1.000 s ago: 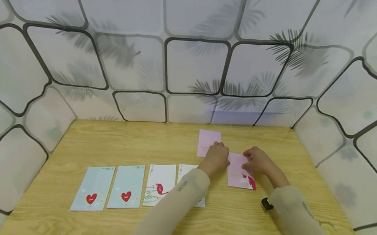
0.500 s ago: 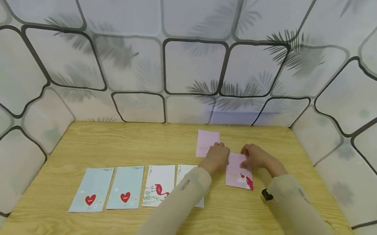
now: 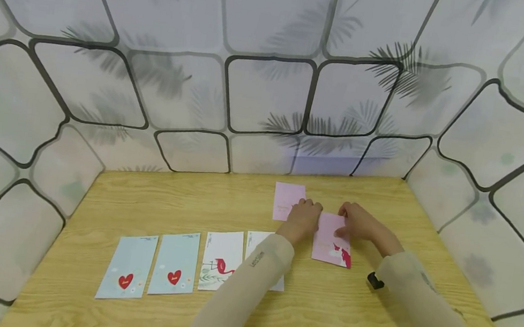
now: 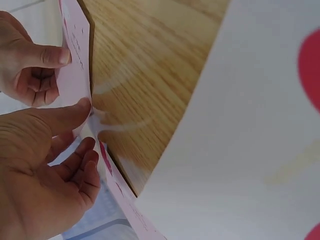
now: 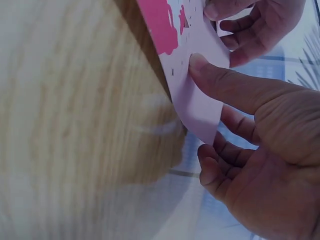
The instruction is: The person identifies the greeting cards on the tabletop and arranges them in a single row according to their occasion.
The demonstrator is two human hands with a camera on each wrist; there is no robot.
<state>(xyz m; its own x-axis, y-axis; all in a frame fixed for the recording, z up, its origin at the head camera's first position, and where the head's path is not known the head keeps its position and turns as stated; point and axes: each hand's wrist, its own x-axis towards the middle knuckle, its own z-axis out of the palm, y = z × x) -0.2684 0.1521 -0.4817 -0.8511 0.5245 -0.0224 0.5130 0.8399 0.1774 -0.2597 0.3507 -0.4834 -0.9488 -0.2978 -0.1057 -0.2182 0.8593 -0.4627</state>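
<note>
A pink card (image 3: 328, 240) with a red-and-white unicorn print stands out between both hands at the right of the table. Its left edge is pinched by the left hand (image 3: 303, 219), thumb (image 4: 75, 115) in front and index finger behind. The right hand (image 3: 361, 223) grips the upper right part, its thumb (image 5: 215, 77) flat on the printed face and fingers behind the bent edge. A second pink card (image 3: 288, 194) lies just behind the left hand, partly covered by it.
Left on the wooden table (image 3: 180, 197) lie two light blue cards (image 3: 131, 248) with red hearts and a white flamingo card (image 3: 224, 245). Another white card (image 3: 257, 237) is mostly under the left sleeve. A patterned curtain (image 3: 270, 94) encloses the back and sides.
Both hands keep hold of the pink card, which has tilted slightly, its lower right corner dropping a little. The other cards stay where they were.
</note>
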